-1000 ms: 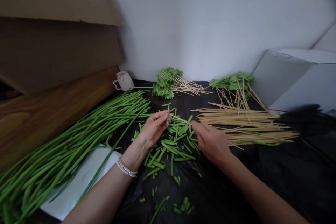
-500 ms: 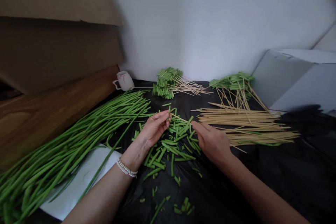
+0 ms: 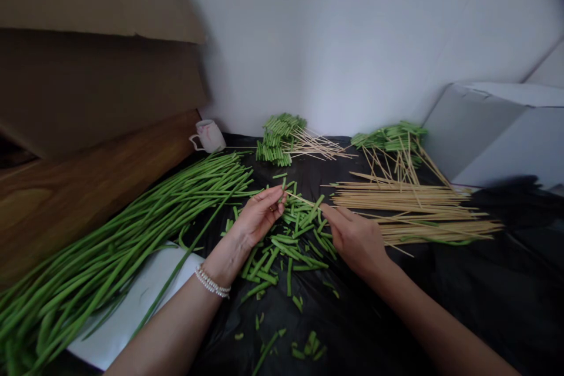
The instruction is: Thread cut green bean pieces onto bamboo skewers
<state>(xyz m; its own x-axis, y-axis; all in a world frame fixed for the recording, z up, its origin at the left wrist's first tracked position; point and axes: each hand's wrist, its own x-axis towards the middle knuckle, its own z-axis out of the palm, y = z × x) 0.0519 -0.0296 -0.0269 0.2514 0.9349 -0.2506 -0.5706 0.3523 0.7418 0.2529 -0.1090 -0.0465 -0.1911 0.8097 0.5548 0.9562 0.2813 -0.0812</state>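
Between thumb and fingers, my left hand point(image 3: 261, 214) pinches a short piece of green stem point(image 3: 284, 184), held roughly upright. My right hand point(image 3: 356, 239) is closed on a thin wooden skewer point(image 3: 303, 197), whose far end meets the stem piece at my left fingertips. Whether the tip has gone into the stem cannot be made out. Under and between both hands lies a loose heap of cut green stem pieces point(image 3: 286, 241). Right of my right hand lie rows of bare skewers point(image 3: 409, 200).
Long uncut green stems point(image 3: 132, 229) lie at left, partly over a white sheet point(image 3: 123, 311). Behind are two piles of skewered stem pieces point(image 3: 282, 135), point(image 3: 392, 136) and a white mug point(image 3: 208, 136). A cardboard box point(image 3: 101, 70) stands left, a white box point(image 3: 497, 129) right. Black plastic point(image 3: 374, 329) covers the surface.
Both hands keep nearly the same place and grip. The stem piece and the skewer show hardly any shift.
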